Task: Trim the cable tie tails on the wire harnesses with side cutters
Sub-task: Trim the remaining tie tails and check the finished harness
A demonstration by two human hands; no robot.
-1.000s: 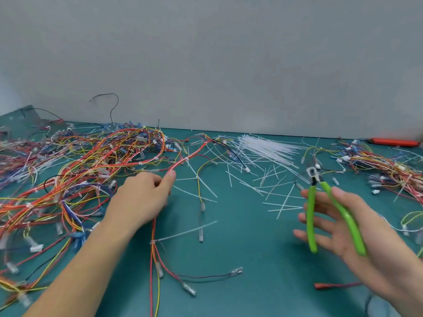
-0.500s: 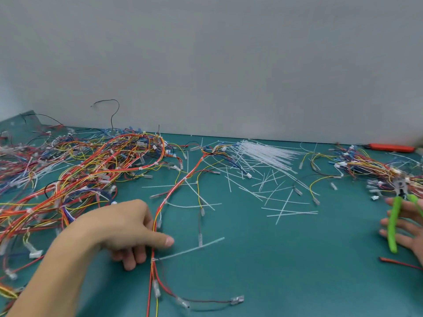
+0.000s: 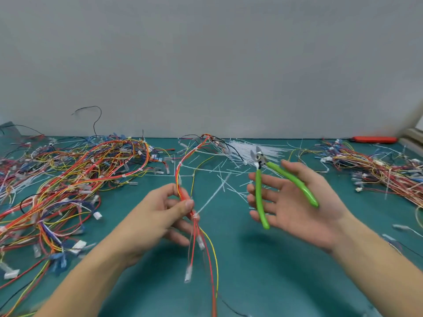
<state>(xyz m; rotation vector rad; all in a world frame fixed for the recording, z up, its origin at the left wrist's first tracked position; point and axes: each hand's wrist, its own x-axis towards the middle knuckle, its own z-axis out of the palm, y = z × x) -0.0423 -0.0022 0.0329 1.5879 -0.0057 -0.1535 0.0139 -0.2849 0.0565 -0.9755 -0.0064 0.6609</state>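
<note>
Red-orange wire harness (image 3: 183, 191) now lifted off green mat (image 3: 251, 271), pinched in left hand (image 3: 160, 216); half second ago it lay flat. White cable tie tail (image 3: 212, 195) juts toward side cutters (image 3: 263, 179), back near centre, resting across spread right hand (image 3: 295, 202), blades apart. Cut seems imminent. Loose harness heaps both sides.
</note>
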